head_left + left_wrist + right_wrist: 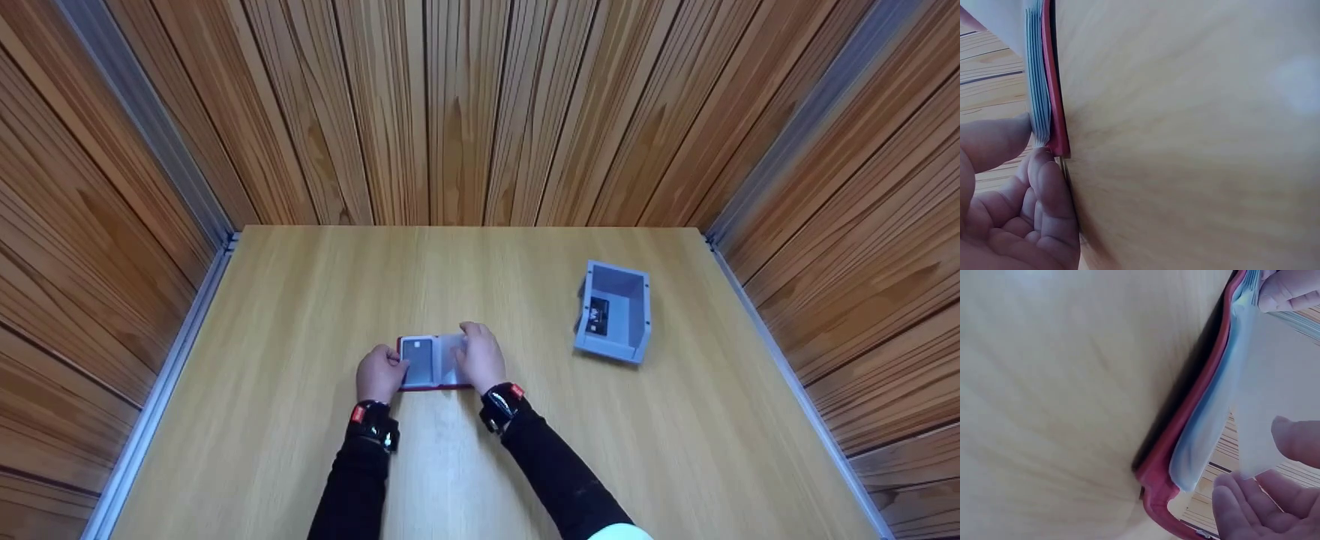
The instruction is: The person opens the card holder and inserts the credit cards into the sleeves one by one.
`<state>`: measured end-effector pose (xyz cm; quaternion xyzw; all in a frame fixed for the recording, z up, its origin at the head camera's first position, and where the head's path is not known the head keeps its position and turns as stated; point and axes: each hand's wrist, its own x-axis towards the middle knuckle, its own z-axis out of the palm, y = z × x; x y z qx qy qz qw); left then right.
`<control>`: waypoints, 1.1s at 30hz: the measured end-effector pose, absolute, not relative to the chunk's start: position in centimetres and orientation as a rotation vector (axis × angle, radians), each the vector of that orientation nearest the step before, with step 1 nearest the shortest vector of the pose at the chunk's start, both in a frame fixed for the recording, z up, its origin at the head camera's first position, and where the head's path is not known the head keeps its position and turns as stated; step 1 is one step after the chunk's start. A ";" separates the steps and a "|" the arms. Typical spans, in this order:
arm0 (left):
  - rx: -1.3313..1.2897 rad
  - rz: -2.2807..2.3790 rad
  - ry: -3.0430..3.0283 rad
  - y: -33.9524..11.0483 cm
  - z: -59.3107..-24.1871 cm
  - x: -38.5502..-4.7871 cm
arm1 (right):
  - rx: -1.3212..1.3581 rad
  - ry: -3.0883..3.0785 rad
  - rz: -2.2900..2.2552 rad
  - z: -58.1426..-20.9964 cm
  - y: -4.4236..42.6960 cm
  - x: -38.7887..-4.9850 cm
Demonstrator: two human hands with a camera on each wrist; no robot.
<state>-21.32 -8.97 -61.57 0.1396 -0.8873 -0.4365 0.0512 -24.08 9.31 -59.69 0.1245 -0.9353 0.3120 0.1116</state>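
Note:
A card holder [437, 388] with a red cover lies spread on the table, with clear sleeves inside. Its left-hand sleeve shows a grey card [418, 360] with a small pale square. My left hand [380, 373] pinches the holder's left edge: in the left wrist view the thumb lies on the stacked sleeves [1037, 79] and curled fingers sit by the red cover [1057, 107]. With my right hand [484, 358] I pinch the corner of a translucent sleeve [1258, 422] between thumb and fingers, raised off the sleeves below it in the right wrist view.
To the right stands a grey-blue plastic bin [636, 352] with a black card [598, 316] inside. Wood-panelled walls [465, 112] and metal rails [169, 390] border the wooden table [337, 285].

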 end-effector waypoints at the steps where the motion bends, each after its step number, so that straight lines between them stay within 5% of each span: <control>1: 0.429 -1.327 -2.701 -8.9 -61.6 -21.3 | 0.359 -2.736 0.930 -59.7 9.3 -24.1; 33: 0.360 -1.282 -2.664 -9.2 -62.0 -21.4 | 0.657 -2.880 0.850 -60.2 7.3 -23.3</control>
